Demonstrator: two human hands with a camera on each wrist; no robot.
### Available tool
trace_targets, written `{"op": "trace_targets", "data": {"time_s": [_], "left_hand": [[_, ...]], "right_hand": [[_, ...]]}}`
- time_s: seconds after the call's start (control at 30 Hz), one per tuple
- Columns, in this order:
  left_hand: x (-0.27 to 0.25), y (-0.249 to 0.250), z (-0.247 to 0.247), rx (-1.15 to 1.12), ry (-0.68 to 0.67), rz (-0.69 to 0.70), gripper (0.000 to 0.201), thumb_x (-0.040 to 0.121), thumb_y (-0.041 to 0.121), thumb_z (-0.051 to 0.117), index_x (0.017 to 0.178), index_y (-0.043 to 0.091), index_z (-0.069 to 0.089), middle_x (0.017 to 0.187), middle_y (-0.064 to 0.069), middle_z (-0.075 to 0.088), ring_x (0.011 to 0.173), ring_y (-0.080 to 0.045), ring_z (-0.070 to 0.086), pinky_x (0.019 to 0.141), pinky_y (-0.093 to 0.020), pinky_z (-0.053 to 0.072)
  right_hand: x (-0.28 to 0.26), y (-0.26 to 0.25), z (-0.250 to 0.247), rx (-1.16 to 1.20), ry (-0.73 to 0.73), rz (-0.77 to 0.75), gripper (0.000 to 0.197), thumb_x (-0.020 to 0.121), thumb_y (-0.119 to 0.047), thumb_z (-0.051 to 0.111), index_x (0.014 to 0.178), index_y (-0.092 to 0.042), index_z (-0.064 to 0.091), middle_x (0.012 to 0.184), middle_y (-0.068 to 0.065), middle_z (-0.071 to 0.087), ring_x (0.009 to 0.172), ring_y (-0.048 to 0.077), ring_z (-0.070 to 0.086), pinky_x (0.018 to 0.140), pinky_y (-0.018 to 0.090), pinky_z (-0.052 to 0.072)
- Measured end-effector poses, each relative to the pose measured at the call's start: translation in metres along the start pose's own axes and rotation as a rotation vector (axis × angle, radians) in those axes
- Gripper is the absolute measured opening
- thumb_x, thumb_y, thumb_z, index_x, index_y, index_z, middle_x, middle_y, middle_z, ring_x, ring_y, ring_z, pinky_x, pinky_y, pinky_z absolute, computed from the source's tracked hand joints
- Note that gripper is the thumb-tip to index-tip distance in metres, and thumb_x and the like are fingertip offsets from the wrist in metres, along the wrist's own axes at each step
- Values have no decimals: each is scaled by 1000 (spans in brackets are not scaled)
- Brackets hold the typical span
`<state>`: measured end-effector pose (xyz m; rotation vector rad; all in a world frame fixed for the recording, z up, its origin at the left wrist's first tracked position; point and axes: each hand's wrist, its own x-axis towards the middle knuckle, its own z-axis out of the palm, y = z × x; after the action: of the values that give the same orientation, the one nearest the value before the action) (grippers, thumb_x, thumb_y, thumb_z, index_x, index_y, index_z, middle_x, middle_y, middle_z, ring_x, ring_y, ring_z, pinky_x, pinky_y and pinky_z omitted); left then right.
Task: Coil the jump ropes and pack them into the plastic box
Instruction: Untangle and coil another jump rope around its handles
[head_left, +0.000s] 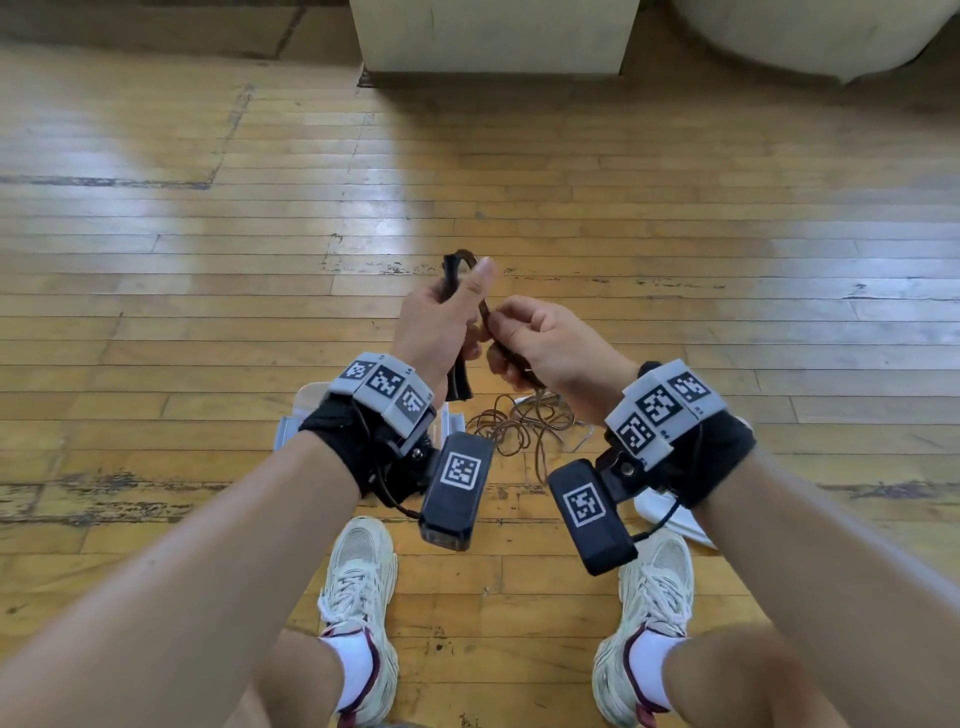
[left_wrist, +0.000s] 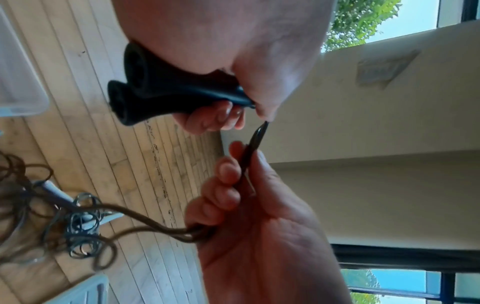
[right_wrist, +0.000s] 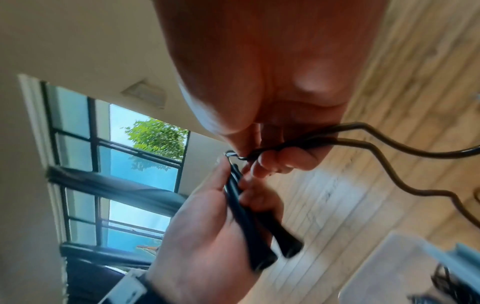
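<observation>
My left hand (head_left: 441, 317) grips the two black handles (head_left: 458, 382) of a brown jump rope side by side, thumb up; they show in the left wrist view as black handles (left_wrist: 161, 92). The rope (head_left: 485, 312) loops over that hand's top. My right hand (head_left: 535, 338) pinches it just below the handles, with two strands running through the fingers (right_wrist: 335, 133). The remaining rope lies in a loose tangled pile (head_left: 524, 426) on the floor. The clear plastic box (head_left: 288, 423) sits on the floor under my left wrist, mostly hidden.
A second rope with pale grey handles (left_wrist: 55, 193) lies tangled in the pile. A white lid (head_left: 670, 512) rests on the floor under my right wrist. My two shoes (head_left: 358, 582) stand on the wooden floor. A cream pillar base (head_left: 493, 36) rises ahead.
</observation>
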<state>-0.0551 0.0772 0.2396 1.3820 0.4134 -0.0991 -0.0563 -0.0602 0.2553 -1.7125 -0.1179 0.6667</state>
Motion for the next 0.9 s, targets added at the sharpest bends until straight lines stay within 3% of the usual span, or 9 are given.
{"op": "trace_targets", "data": {"time_s": [0.1, 0.23, 0.33, 0.4, 0.5, 0.6, 0.7, 0.9], "left_hand": [[-1, 0, 1, -51, 46, -12, 37, 86, 37, 77, 73, 16, 51, 59, -2, 43, 48, -17, 39, 48, -31, 37], [0, 8, 2, -134, 141, -1, 36, 97, 31, 64, 68, 14, 52, 58, -1, 47, 46, -16, 42, 49, -28, 39], [5, 15, 0, -277, 163, 26, 32, 102, 24, 57, 73, 14, 49, 59, 0, 47, 50, -14, 41, 54, -29, 37], [8, 19, -2, -407, 165, 9, 29, 103, 24, 54, 77, 13, 48, 63, -1, 46, 55, -15, 44, 56, -29, 40], [10, 22, -4, -523, 137, -5, 26, 104, 26, 53, 82, 12, 49, 67, -2, 49, 58, -15, 49, 59, -29, 45], [10, 24, -7, -612, 112, -13, 26, 104, 26, 53, 83, 12, 48, 68, -2, 50, 58, -15, 51, 62, -30, 47], [9, 24, -8, -612, 97, -2, 27, 104, 28, 51, 82, 12, 47, 68, -2, 52, 60, -15, 52, 65, -31, 47], [11, 19, -16, -448, 69, -78, 23, 99, 28, 62, 84, 11, 56, 73, -4, 63, 72, -19, 63, 76, -37, 55]], "right_hand": [[-1, -1, 4, -64, -35, -11, 25, 107, -24, 46, 96, -9, 62, 72, 6, 61, 58, 13, 52, 55, 25, 43], [2, -3, 5, -21, -29, 17, 35, 105, -30, 51, 98, 2, 64, 73, 7, 59, 57, 13, 49, 52, 23, 40], [5, -3, 4, 9, 14, 62, 29, 104, -29, 53, 89, -6, 62, 67, 3, 55, 54, 11, 45, 50, 20, 37], [8, -2, 3, -38, 77, 91, 25, 100, -32, 59, 95, -7, 60, 67, 3, 57, 55, 12, 48, 52, 22, 39], [9, -2, 4, -81, 113, 114, 32, 98, -34, 62, 111, -5, 56, 82, 7, 65, 57, 10, 51, 53, 23, 42], [8, -7, 5, 65, -13, 108, 31, 102, -28, 56, 120, -2, 57, 92, 12, 70, 52, 9, 46, 48, 20, 38], [6, -8, 7, 201, -103, 125, 27, 105, -23, 51, 121, -3, 56, 85, 10, 70, 47, 8, 40, 44, 17, 34], [5, -9, -1, 136, -31, 120, 15, 105, -18, 48, 113, -6, 53, 74, 5, 56, 46, 7, 36, 46, 20, 29]]}}
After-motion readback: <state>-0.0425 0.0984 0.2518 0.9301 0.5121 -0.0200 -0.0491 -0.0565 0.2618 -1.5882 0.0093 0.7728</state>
